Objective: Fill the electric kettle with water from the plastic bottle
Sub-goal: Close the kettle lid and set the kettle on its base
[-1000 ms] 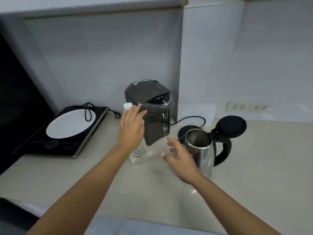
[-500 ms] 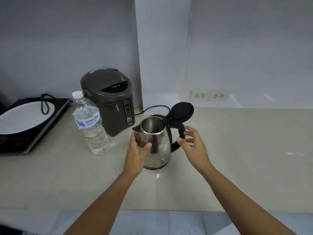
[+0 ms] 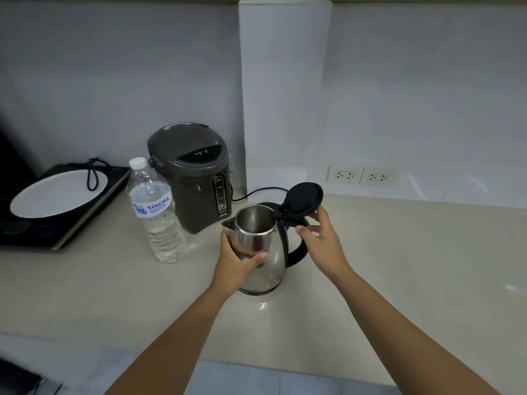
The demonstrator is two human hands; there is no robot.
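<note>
A steel electric kettle stands on the beige counter, its black lid tipped up and the inside dark. My left hand wraps the kettle's body from the left, thumb across the front. My right hand is at the black handle, fingers spread, fingertips touching the handle top and the lid's edge. A clear plastic water bottle with a white cap and blue label stands upright to the kettle's left, untouched.
A dark grey hot-water dispenser stands behind the bottle and kettle, with a black cord by the wall. An induction hob with a white round plate is at far left. Wall sockets sit right.
My left hand left the bottle and took hold of the kettle's body. My right hand moved from the kettle's front to its handle and up toward the lid.
</note>
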